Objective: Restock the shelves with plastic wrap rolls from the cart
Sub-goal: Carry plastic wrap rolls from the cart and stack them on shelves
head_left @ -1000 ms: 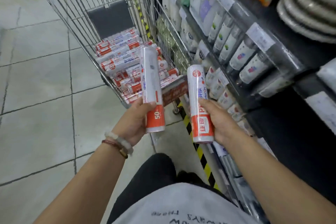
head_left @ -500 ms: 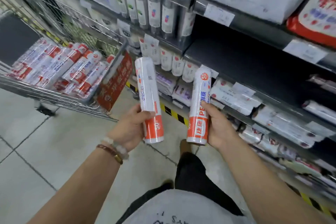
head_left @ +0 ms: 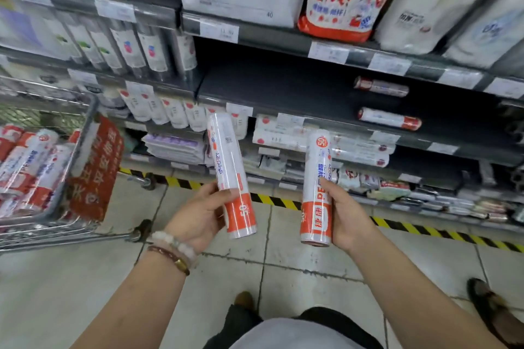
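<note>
Hands holding one roll each, upright, over floor in front of shelves. Left hand (head_left: 198, 215) gripping left roll (head_left: 231, 176) near orange end, fingers curling round it. Right hand (head_left: 347, 215) gripping right roll (head_left: 317, 187) same way, fingers wrapping lower half. Cart (head_left: 56, 201) sitting at left, carrying more rolls. Dark shelf (head_left: 283, 93) ahead holding two rolls (head_left: 390, 118) lying flat, well apart from hands.
</note>
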